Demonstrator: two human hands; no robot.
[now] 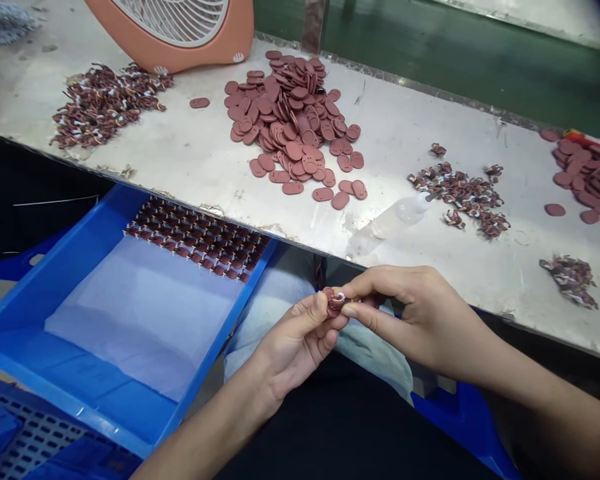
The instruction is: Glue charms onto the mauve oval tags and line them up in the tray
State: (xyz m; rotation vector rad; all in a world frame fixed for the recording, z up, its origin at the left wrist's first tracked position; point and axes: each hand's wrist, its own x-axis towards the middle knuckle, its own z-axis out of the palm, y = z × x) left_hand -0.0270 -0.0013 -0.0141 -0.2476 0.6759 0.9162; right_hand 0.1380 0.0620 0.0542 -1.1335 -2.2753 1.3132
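Observation:
Between the fingertips of my two hands, above my lap, is a small reddish-brown figurine part (334,300) with a whitish patch on it. My left hand (300,340) pinches its left side between thumb and fingers. From the right, my right hand (410,310) grips its other edge with thumb and forefinger; the fingertips hide much of it. Just past my hands, on the table, lies a clear squeeze bottle (390,223) with a dark tip. A heap of flat reddish-brown oval pieces (295,120) spreads over the table beyond.
Small brown figurine parts (105,103) are piled at left, with more clusters (465,193) at right. An orange fan (190,40) stands at the back. Left of my lap, a blue tray (215,340) holds paper and rows of assembled pieces (195,237). More ovals (590,177) lie far right.

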